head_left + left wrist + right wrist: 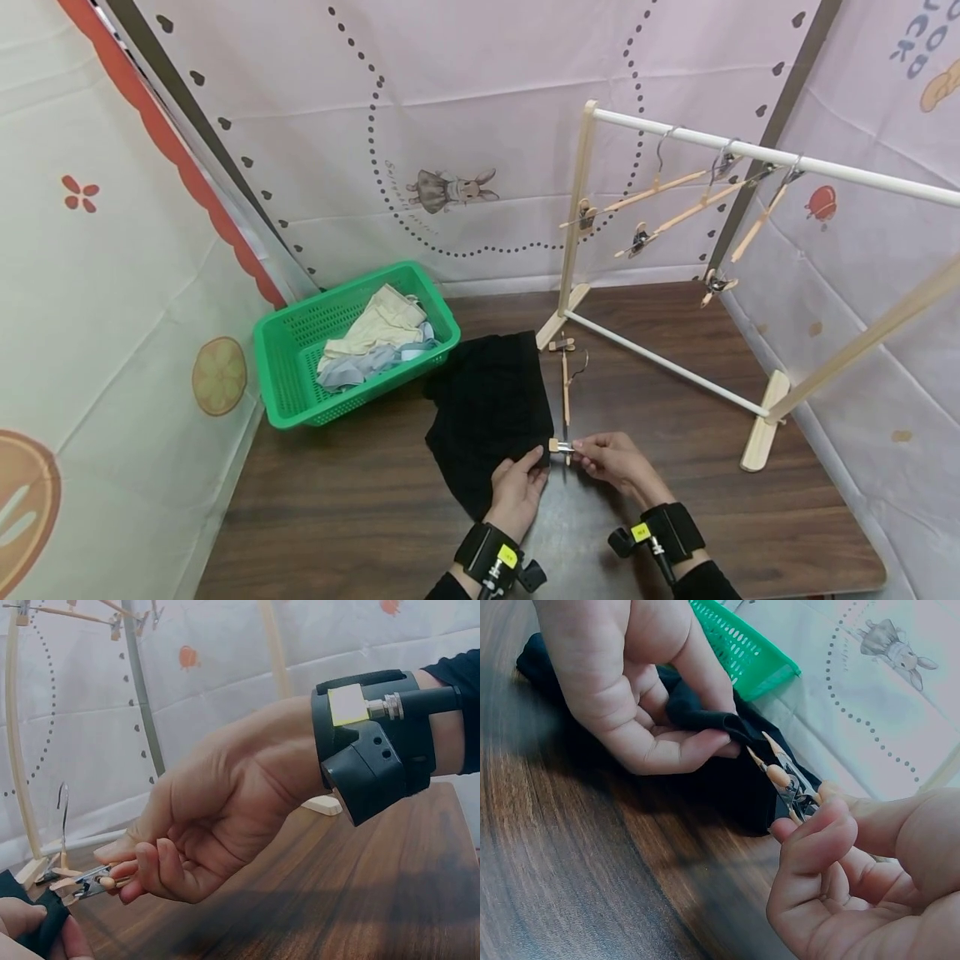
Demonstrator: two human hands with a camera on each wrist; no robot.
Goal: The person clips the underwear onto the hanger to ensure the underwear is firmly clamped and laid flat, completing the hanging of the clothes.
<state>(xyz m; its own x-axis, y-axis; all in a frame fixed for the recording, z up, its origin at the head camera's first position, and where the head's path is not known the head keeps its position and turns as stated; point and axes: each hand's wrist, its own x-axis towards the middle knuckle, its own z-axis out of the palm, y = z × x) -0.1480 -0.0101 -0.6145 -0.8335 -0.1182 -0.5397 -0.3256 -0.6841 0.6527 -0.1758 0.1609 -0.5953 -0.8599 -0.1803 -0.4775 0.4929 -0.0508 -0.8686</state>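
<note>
A black garment (491, 408) lies on the table, its kind not clear from its folded shape. My left hand (517, 492) pinches the corner of its edge between thumb and fingers; in the right wrist view that left hand (641, 690) folds the cloth's edge up. My right hand (618, 467) pinches the metal-and-wood clip (787, 780) at the near end of a wooden clip hanger (566, 387). The clip's wooden tips are spread apart, right by the cloth edge. The hanger lies along the garment's right side, with its hook to the right.
A green basket (288, 350) at the back left holds cream and light blue cloths (382, 333). To the right stands a rack with a white rail (825, 167) and wooden legs (765, 425); three clip hangers (675, 179) hang from it. Printed curtains (480, 100) surround the table (337, 508).
</note>
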